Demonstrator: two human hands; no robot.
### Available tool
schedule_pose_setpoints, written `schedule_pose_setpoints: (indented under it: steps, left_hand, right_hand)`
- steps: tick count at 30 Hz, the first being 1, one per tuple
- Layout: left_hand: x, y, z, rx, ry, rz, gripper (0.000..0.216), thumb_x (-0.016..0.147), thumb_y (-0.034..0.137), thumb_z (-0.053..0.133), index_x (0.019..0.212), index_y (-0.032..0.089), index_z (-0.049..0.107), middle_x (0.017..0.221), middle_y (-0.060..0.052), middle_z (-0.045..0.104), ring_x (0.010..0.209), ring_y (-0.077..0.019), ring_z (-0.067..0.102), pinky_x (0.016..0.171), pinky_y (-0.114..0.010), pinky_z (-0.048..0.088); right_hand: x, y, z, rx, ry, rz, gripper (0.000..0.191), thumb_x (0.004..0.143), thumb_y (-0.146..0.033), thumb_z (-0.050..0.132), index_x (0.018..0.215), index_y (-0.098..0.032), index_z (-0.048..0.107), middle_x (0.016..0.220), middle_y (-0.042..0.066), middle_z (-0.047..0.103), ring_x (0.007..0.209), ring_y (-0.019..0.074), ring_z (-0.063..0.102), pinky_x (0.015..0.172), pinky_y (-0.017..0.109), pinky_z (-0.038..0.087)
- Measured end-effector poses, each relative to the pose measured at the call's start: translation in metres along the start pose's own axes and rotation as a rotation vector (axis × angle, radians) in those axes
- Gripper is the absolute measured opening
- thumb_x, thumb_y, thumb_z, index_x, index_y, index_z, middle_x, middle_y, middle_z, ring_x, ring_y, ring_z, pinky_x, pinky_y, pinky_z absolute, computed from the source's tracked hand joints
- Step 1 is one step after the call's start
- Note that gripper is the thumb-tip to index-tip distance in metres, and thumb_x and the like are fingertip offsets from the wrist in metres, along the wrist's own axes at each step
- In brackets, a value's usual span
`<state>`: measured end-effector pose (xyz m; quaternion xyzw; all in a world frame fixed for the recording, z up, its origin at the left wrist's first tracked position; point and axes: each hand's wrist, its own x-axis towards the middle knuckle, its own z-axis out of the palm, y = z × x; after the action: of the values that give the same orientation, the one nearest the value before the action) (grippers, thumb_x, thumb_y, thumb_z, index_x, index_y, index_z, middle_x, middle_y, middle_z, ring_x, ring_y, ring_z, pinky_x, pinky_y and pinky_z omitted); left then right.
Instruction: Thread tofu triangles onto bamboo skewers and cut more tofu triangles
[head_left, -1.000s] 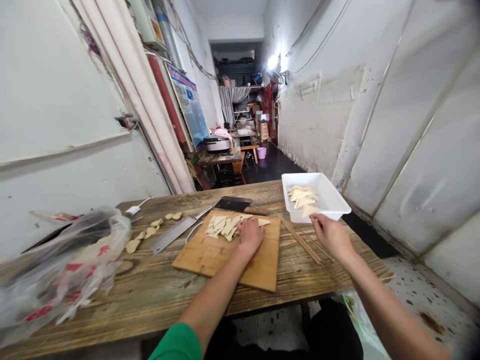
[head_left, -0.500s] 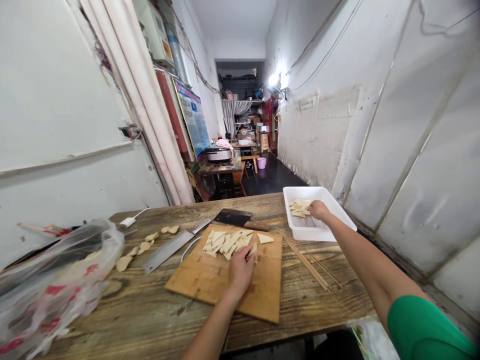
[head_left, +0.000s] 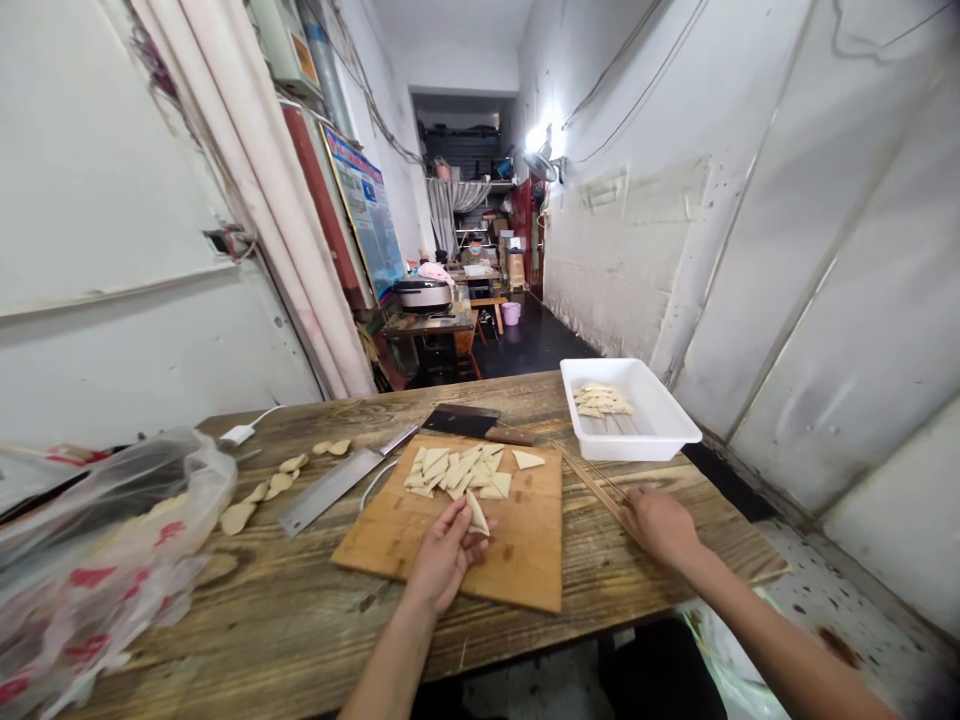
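My left hand [head_left: 444, 550] pinches a pale triangular slice [head_left: 476, 513] above the wooden cutting board [head_left: 517, 570]. Several more pale triangular slices [head_left: 457, 468] lie in a loose pile on the board, one apart at its right. On the table right of the board, my right hand [head_left: 664, 525] has its fingers closed at the near ends of thin bamboo skewers [head_left: 592, 482]; how many it grips is hidden. Beyond that hand stands a white plastic tray [head_left: 660, 440] holding skewered triangular slices [head_left: 602, 400].
A cleaver [head_left: 334, 490] lies left of the board, and a dark-bladed one [head_left: 461, 420] behind it. Rounded pale pieces [head_left: 281, 482] and a clear plastic bag [head_left: 150, 540] with red print are at left, near a white adapter [head_left: 238, 435]. Someone sits far back.
My right hand has come out of the white tray, back to the skewers on the table. My left hand has drawn a triangular slice from the pile toward me. The view has shifted slightly.
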<state>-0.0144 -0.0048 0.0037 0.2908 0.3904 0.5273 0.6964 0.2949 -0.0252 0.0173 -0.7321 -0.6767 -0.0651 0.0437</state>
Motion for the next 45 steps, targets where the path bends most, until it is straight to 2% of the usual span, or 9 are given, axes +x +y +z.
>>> schedule_pose_setpoints:
  steps: [6,15,19,23,26,33,37,41,45]
  left_hand:
    - [-0.009,-0.006,0.002,-0.003,-0.015,-0.025,0.034,0.075,0.007,0.06,0.107,0.014,0.05,0.092,-0.011,0.066,0.086,-0.0179,0.065,0.071,-0.026,0.054]
    - [-0.03,0.0,-0.005,0.028,-0.049,-0.076,0.03,0.072,0.011,0.066,0.101,0.012,0.056,0.091,-0.009,0.063,0.061,-0.0071,0.058,0.045,-0.012,0.044]
    - [-0.03,-0.001,-0.01,-0.092,-0.047,-0.074,0.03,0.074,0.014,0.064,0.103,0.013,0.056,0.082,-0.006,0.061,0.055,-0.0044,0.052,0.043,-0.012,0.039]
    - [-0.024,-0.004,-0.01,-0.146,-0.044,-0.059,0.024,0.076,0.012,0.062,0.098,0.015,0.054,0.083,-0.006,0.061,0.056,-0.0043,0.052,0.046,-0.012,0.04]
    - [-0.018,-0.008,-0.008,-0.189,-0.001,-0.049,0.014,0.074,0.007,0.062,0.083,0.013,0.054,0.077,-0.004,0.059,0.059,-0.0055,0.054,0.048,-0.012,0.042]
    - [-0.012,-0.009,-0.005,-0.231,0.046,-0.059,0.011,0.078,0.008,0.056,0.087,0.014,0.056,0.074,-0.003,0.057,0.062,-0.0085,0.056,0.052,-0.017,0.044]
    - [-0.012,0.0,-0.004,-0.336,0.033,-0.134,0.019,0.085,0.016,0.047,0.102,0.014,0.055,0.069,-0.002,0.054,0.055,-0.0069,0.051,0.049,-0.016,0.041]
    - [-0.013,0.013,-0.002,-0.446,-0.118,-0.209,0.036,0.085,0.043,0.045,0.096,0.011,0.057,0.064,-0.001,0.047,0.052,-0.0078,0.045,0.046,-0.018,0.039]
    - [-0.016,0.018,-0.002,-0.436,-0.207,-0.241,0.043,0.084,0.047,0.043,0.096,0.009,0.058,0.067,-0.003,0.048,0.056,-0.0094,0.046,0.049,-0.02,0.04]
  right_hand:
    - [0.005,0.004,0.025,-0.064,-0.079,0.063,0.016,0.087,-0.017,0.048,0.082,-0.01,0.061,0.082,0.009,0.063,0.072,0.0171,0.061,0.059,0.026,0.044]
    - [0.012,-0.001,0.014,-0.044,-0.059,0.143,0.019,0.088,-0.027,0.051,0.094,-0.011,0.059,0.088,0.005,0.062,0.076,0.0144,0.061,0.067,0.031,0.049]
    - [-0.015,-0.011,-0.002,0.045,0.052,0.085,0.018,0.087,-0.016,0.041,0.083,-0.009,0.057,0.082,0.013,0.062,0.073,0.0198,0.061,0.061,0.029,0.044]
    - [-0.056,-0.038,-0.01,0.2,0.099,-0.053,0.012,0.084,-0.019,0.043,0.078,-0.016,0.053,0.077,0.005,0.06,0.07,0.0148,0.058,0.062,0.023,0.042]
    - [-0.084,-0.066,-0.003,0.598,0.147,-0.157,0.01,0.078,-0.017,0.043,0.07,-0.019,0.047,0.07,0.002,0.057,0.065,0.013,0.056,0.062,0.023,0.042]
    - [-0.115,-0.114,0.026,1.403,-0.299,-0.049,0.006,0.074,-0.022,0.047,0.069,-0.02,0.045,0.05,-0.009,0.04,0.038,0.005,0.032,0.038,0.016,0.024]
    - [-0.121,-0.121,0.025,1.486,-0.361,-0.022,0.027,0.083,-0.042,0.045,0.071,-0.018,0.049,0.053,-0.007,0.042,0.039,0.0042,0.029,0.038,0.017,0.021]
    - [-0.127,-0.125,0.025,1.498,-0.38,-0.01,0.035,0.081,-0.052,0.048,0.082,-0.017,0.054,0.052,-0.007,0.037,0.042,0.005,0.03,0.039,0.016,0.02]
    - [-0.134,-0.128,0.028,1.543,-0.458,-0.009,0.04,0.082,-0.056,0.043,0.091,-0.018,0.051,0.054,-0.009,0.034,0.036,0.0034,0.026,0.036,0.016,0.017]
